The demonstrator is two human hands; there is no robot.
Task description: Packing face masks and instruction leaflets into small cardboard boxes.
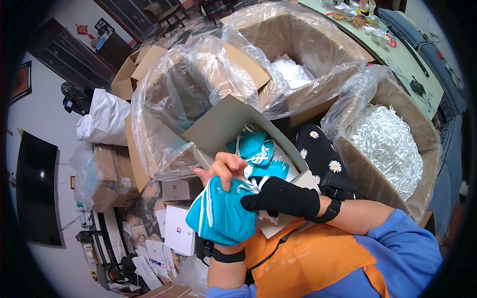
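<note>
From the head view, your bare left hand [226,171] is clamped around a stack of teal face masks [221,213] held near your chest, while your black-gloved right hand [283,197] pinches their white straps [248,185]; just beyond, a small open cardboard box [223,126] holds more teal masks [256,149]

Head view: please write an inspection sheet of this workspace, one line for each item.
Surface: no table under the hands; small open carton on the lap.
Job's things: stack of teal masks; more teal masks in the carton.
Clutter: plastic-lined boxes, box of white strips, small white boxes on the floor.
Hands: left hand bare, gripping the stack; right hand in a black glove, pinching its straps.
Cables: nothing seen.
Surroundings: green table, dark screen.
</note>
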